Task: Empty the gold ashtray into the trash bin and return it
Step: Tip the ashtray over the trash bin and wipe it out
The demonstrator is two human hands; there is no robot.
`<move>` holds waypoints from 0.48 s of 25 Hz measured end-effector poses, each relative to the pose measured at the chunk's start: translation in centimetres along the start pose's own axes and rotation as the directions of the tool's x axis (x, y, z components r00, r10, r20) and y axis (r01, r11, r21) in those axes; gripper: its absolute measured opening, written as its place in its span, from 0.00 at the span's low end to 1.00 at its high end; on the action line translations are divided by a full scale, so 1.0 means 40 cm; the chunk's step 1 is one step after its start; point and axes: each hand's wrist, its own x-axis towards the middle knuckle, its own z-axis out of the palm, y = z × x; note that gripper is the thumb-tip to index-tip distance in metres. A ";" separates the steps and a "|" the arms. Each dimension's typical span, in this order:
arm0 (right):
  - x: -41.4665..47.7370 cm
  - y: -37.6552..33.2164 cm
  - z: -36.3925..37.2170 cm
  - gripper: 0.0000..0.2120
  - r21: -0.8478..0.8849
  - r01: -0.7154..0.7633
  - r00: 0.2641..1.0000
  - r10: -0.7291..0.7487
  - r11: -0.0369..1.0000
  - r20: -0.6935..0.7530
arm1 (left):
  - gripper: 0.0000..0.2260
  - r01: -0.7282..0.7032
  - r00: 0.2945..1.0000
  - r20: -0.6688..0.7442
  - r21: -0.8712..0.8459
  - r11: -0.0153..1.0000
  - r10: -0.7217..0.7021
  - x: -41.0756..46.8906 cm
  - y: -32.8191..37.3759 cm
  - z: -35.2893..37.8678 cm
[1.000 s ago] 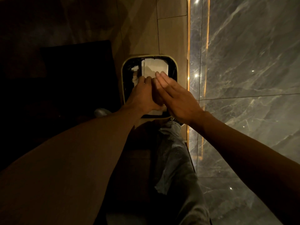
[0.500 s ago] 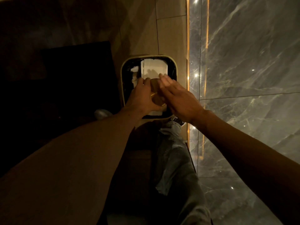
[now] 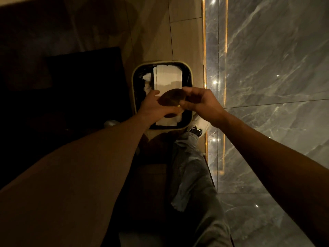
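The gold ashtray [image 3: 171,97] is a round, dim disc held right over the open trash bin [image 3: 134,97]. My left hand [image 3: 153,108] grips its left and lower edge. My right hand [image 3: 199,102] pinches its right edge with thumb and fingers. The ashtray's flat round face is tilted toward me; I cannot tell whether anything is in it. The bin has a pale rounded rim and a black liner, with white paper [image 3: 167,77] lying inside.
A grey marble wall [image 3: 276,86] with a lit gold strip [image 3: 204,68] runs along the right, close to the bin. A dark block of furniture [image 3: 80,86] stands left of the bin. My jeans leg [image 3: 192,175] and shoe [image 3: 197,129] are just below the bin.
My right hand went from a flat open palm beside the ashtray to a pinch on its right edge. The ashtray, earlier hidden behind the hands, now shows its round face.
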 end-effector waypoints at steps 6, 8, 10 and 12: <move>-0.038 0.002 -0.008 0.08 -0.043 -0.093 0.995 0.094 0.995 0.021 | 0.22 0.079 0.996 -0.018 -0.210 0.975 -0.084 -0.036 -0.018 0.020; -0.054 0.011 0.002 0.08 -0.062 -0.124 0.992 0.125 0.990 0.001 | 0.22 0.081 0.997 0.000 -0.235 0.969 -0.083 -0.046 -0.027 0.023; -0.068 0.021 0.016 0.09 -0.039 -0.148 0.988 0.146 0.988 -0.042 | 0.21 0.085 0.995 -0.034 -0.279 0.957 -0.099 -0.058 -0.029 0.029; -0.076 0.021 0.028 0.12 -0.015 -0.156 0.984 0.154 0.988 -0.089 | 0.17 0.108 0.985 -0.092 -0.333 0.937 -0.146 -0.077 -0.024 0.033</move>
